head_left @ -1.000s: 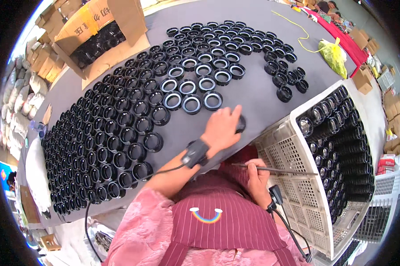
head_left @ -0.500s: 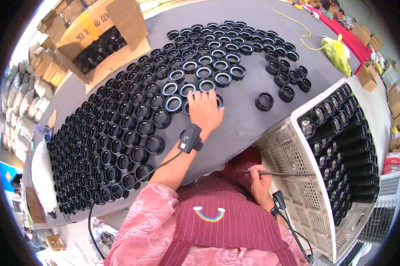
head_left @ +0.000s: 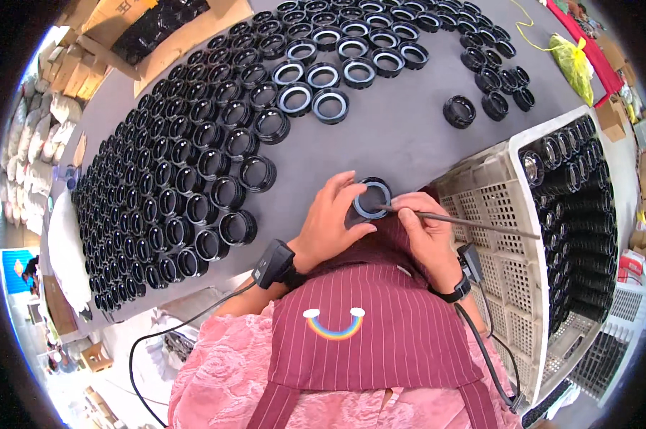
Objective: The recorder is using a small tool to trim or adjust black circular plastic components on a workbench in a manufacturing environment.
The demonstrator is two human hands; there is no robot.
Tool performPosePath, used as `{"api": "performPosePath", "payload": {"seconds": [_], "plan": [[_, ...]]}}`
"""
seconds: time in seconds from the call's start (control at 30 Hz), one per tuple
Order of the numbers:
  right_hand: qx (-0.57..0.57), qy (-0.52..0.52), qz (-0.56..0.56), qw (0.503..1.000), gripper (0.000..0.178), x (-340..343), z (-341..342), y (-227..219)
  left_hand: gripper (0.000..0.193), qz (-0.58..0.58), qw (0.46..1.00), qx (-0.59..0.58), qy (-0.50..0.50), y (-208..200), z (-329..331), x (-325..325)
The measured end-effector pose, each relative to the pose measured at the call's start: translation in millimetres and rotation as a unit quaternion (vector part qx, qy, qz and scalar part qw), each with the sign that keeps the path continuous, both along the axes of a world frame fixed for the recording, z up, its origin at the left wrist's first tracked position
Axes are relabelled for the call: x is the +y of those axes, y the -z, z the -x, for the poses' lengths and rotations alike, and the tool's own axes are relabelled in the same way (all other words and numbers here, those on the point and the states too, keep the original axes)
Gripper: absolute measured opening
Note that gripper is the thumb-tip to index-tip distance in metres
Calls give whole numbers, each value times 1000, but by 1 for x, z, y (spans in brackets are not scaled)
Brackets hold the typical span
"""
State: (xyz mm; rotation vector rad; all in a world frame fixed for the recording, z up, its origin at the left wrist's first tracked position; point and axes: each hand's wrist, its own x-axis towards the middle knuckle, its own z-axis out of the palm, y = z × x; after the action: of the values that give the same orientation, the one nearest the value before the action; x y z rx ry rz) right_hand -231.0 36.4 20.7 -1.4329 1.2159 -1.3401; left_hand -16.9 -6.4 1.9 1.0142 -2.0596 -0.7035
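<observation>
Near the table's front edge, my left hand (head_left: 330,222) curves round the left side of a black ring (head_left: 361,208) with a pale blue-grey inner band. Its fingers touch the upper left rim and its thumb lies just below. My right hand (head_left: 430,239) pinches a thin dark rod (head_left: 480,225), whose left tip meets the ring's right inner edge. The rod's other end reaches across the crate's rim. Beyond my hands, the nearest ring with a light band is one black ring (head_left: 330,120) at the front of the group.
Many black rings (head_left: 226,193) cover the left and far parts of the grey table (head_left: 387,146). A lone ring (head_left: 459,112) lies right of centre. A pale plastic crate (head_left: 473,193) of black parts stands at right. An open cardboard box (head_left: 194,36) and a yellow-green bag (head_left: 572,68) are farther back.
My left hand has come back from the ring group toward me, bringing a ring to the front edge. My right hand has risen with the rod to meet it. The view has shifted.
</observation>
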Motion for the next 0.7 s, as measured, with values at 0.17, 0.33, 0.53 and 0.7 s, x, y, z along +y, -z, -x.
{"api": "performPosePath", "payload": {"seconds": [0.17,0.33,0.53,0.7], "plan": [[31,-26,-11,999,8,1,-7,10,39,37,999,5,30,9,-7,0],[115,-35,-21,993,8,-8,-6,-4,25,48,998,12,40,6,-5,-3],[262,-2,19,965,6,-18,-5,-27,24,28,998,11,48,7,-6,-4],[291,16,169,941,11,-30,-13,-8,24,26,998,14,50,8,-6,-7]]}}
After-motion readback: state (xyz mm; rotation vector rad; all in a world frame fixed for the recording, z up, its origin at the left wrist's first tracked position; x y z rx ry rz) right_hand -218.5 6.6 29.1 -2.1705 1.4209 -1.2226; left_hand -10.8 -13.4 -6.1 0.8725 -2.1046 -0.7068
